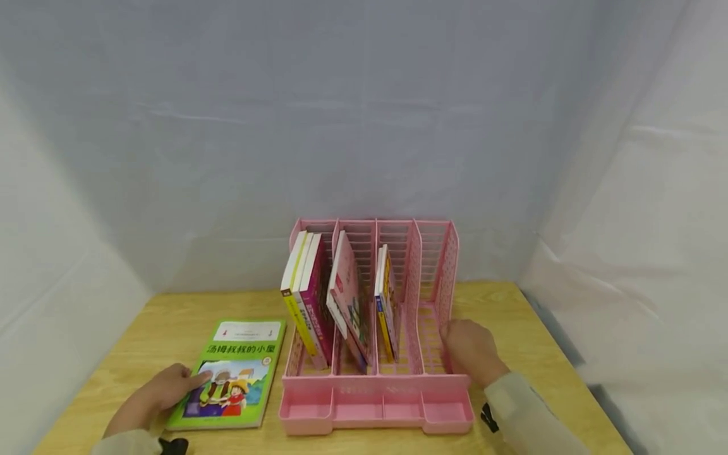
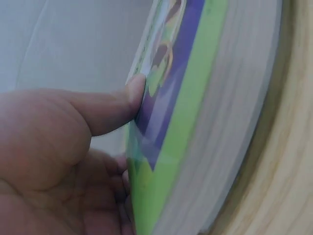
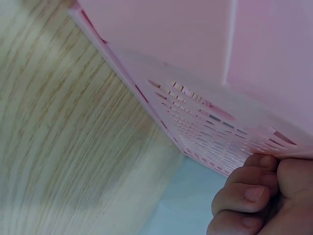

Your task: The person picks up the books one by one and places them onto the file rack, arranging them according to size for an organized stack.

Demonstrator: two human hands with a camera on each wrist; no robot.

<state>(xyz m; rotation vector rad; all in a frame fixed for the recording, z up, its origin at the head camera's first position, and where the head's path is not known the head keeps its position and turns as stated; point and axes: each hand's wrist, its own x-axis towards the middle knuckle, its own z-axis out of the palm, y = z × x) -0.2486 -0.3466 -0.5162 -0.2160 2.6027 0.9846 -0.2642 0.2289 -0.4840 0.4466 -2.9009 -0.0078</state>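
Observation:
A green picture-covered book [image 1: 236, 373] lies on the table left of a pink desk rack [image 1: 375, 382]. My left hand [image 1: 170, 387] pinches its left edge. In the left wrist view, the thumb [image 2: 115, 105] presses on the cover while the other fingers curl at the book's edge, partly hidden. At the rack's right side wall, my right hand [image 1: 473, 349] grips the upper edge. Its curled fingers [image 3: 242, 196] lie against the outside of the perforated panel [image 3: 195, 122] in the right wrist view; the thumb's tip is hidden there.
The rack's left slot holds white-edged books with yellow and purple spines [image 1: 307, 303]. Pink books [image 1: 348, 297] lean in the second slot, and thin books [image 1: 385, 309] stand in the third. Shallow trays [image 1: 358, 414] run along the front. White sheeting [image 1: 364, 126] surrounds the wooden table [image 1: 506, 316].

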